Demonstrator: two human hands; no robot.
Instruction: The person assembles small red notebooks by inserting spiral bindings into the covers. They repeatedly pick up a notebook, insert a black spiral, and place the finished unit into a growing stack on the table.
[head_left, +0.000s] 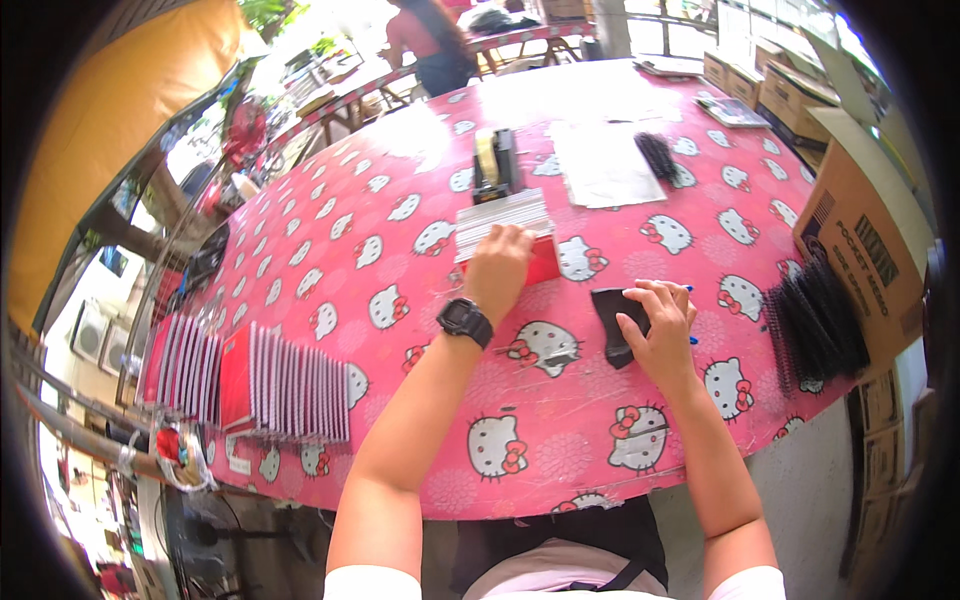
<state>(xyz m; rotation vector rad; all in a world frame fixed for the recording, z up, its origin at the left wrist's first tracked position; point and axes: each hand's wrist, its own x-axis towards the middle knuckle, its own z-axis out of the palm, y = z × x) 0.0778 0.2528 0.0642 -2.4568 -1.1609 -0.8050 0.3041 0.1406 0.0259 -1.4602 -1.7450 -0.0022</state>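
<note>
A stack of red-covered notebooks (542, 262) with white page edges up stands near the middle of the table. My left hand (497, 265), with a black watch on its wrist, has its fingers closed over the near top edge of this stack. To the right, my right hand (662, 325) is curled with thumb and fingers at the edge of a flat black piece (612, 330), its material unclear. Small blue ends (692, 340) show beside the right hand; the rest of that object is hidden.
A tape dispenser (493, 165) stands behind the stack, beside white paper sheets (605, 165) and a black coil bundle (656, 157). Rows of red notebooks (285, 385) line the left edge. Black spiral coils (815, 325) lean by a cardboard box (865, 235) at right. A person (430, 45) is beyond.
</note>
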